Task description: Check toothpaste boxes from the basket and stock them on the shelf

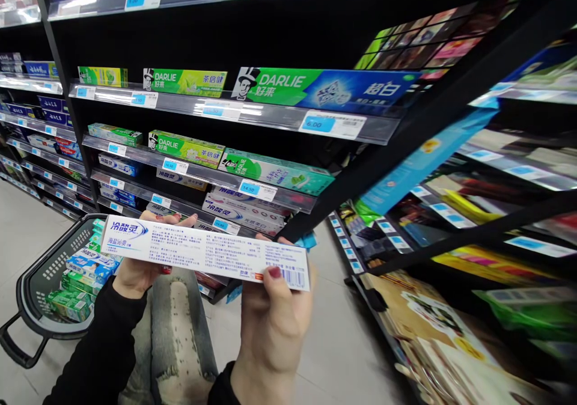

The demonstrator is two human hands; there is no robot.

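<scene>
A long white toothpaste box (198, 252) is held level in front of me, its printed side with small blue text and a barcode facing up toward the camera. My right hand (274, 309) grips its right end, thumb on the near face beside the barcode and fingers behind. At the left part, my left hand (139, 270) holds the box from behind and below, with fingertips showing over the top edge. To the lower left, a dark basket (27, 285) on the floor contains several green, blue and white toothpaste boxes (76, 285).
Ahead stands a black shelf unit (216, 110) with Darlie boxes (315, 89), more toothpaste boxes (247, 210) on lower tiers, and blue price tags. At right, another slanted-looking rack (451, 213) carries blurred packaged goods. Grey floor tiles (333, 333) run between them.
</scene>
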